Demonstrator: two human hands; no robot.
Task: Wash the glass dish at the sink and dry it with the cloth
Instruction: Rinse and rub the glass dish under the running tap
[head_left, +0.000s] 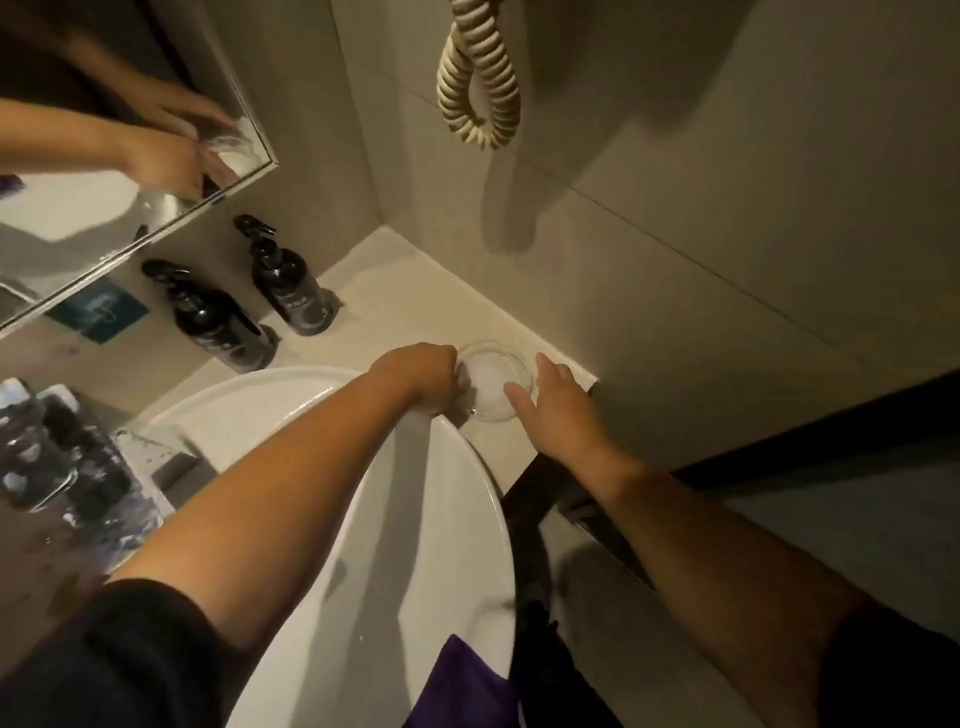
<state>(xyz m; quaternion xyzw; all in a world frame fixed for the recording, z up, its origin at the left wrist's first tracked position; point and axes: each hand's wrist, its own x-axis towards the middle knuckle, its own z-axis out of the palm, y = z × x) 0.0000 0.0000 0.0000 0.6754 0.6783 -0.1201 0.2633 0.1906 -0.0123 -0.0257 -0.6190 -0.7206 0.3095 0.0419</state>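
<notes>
A small round clear glass dish lies flat on the pale counter in the far right corner, just beyond the rim of the white sink. My left hand is curled over the dish's left edge, fingers touching it. My right hand rests on its right edge with fingers spread, thumb on the near rim. A purple cloth hangs at the sink's near edge, at the bottom of the view.
Two black pump bottles stand against the back wall left of the dish. A mirror hangs above them. A coiled cream cord dangles on the right wall. Clutter on a tray sits left of the sink.
</notes>
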